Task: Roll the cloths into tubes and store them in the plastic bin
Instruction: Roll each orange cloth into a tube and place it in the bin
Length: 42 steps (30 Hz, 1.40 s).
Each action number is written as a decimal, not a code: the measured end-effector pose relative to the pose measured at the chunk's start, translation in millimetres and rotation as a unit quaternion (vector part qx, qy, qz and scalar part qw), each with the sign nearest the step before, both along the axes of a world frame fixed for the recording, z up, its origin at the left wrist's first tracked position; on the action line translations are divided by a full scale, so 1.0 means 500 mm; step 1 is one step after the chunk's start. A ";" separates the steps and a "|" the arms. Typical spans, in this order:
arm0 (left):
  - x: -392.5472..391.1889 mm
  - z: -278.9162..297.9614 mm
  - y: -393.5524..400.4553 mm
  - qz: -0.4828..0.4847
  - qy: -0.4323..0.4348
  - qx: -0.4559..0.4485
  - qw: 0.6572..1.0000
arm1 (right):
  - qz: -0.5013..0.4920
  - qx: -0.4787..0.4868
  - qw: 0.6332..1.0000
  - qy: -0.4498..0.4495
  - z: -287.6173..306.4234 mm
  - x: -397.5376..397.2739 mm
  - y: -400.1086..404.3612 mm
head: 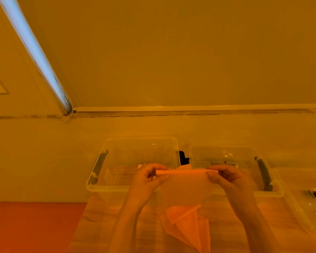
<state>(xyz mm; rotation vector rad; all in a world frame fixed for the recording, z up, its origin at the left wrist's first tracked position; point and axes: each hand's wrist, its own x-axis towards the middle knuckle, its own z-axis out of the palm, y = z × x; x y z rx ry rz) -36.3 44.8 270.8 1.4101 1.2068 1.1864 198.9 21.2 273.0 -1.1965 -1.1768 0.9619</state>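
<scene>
The clear plastic bin sits near the far edge of the tabletop, and some cloths already lie inside it. Held up just in front of it is the orange cloth, with its top edge rolled into a thin tube. To roll well, both ends should turn together and stay tight. The left hand pinches one end and the right hand pinches the other.
</scene>
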 end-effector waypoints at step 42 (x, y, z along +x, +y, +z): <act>0.010 -0.029 0.021 0.002 0.064 0.028 0.998 | -0.010 -0.037 0.999 0.013 -0.015 -0.007 -0.002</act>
